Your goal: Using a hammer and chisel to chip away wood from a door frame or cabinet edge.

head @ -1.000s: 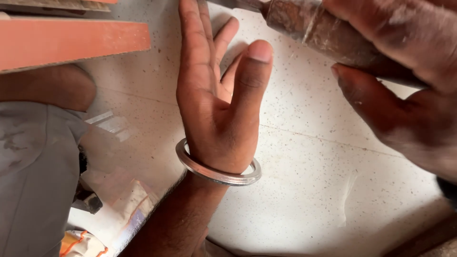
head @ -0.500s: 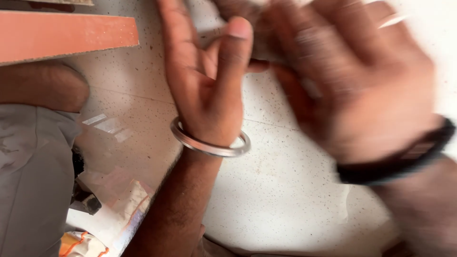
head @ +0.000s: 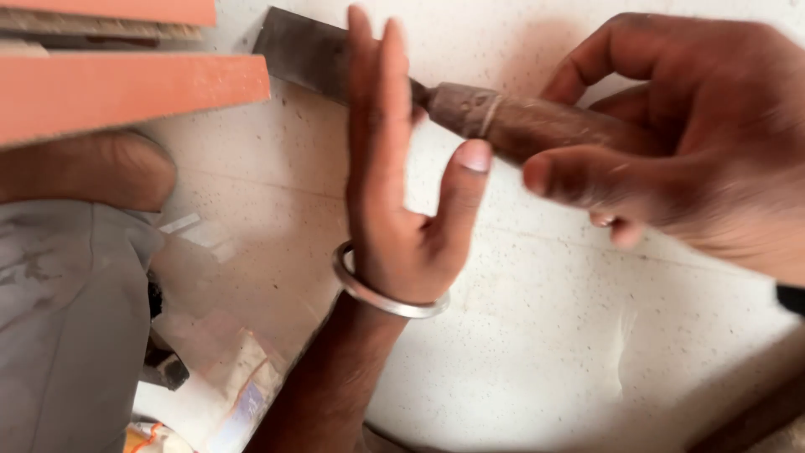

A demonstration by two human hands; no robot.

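**Q:** Holding what, and how?

**A:** Gripping a chisel (head: 436, 92) by its brown wooden handle, my right hand (head: 671, 143) has its fingers wrapped round the grip, thumb pressed along the near side. I judge the hold is far back on the handle so the flat dark blade, which points up and to the left, lies low against the pale speckled surface (head: 545, 335). The blade's end sits near the top edge of the view, just beside the orange boards (head: 126, 101) stacked at upper left.

**Q:** And the other hand?

**A:** My left hand (head: 402, 193) stands on its edge, palm facing right, fingers straight and pressed together, thumb spread away from them and raised toward the handle. It closes on nothing. It crosses in front of the chisel right where blade meets handle, so that joint is hidden; I can't tell whether my fingers touch the metal. Set like that, it seems to serve as a guide or a guard beside the blade.

**Q:** How are the arms lying?

**A:** The left forearm comes up from the bottom of the view, a plain metal bangle (head: 390, 289) round the wrist. The right hand enters from the right edge, a dark band just showing at its wrist. At lower left are grey cloth (head: 59, 319) and some plastic wrapping (head: 218, 369).
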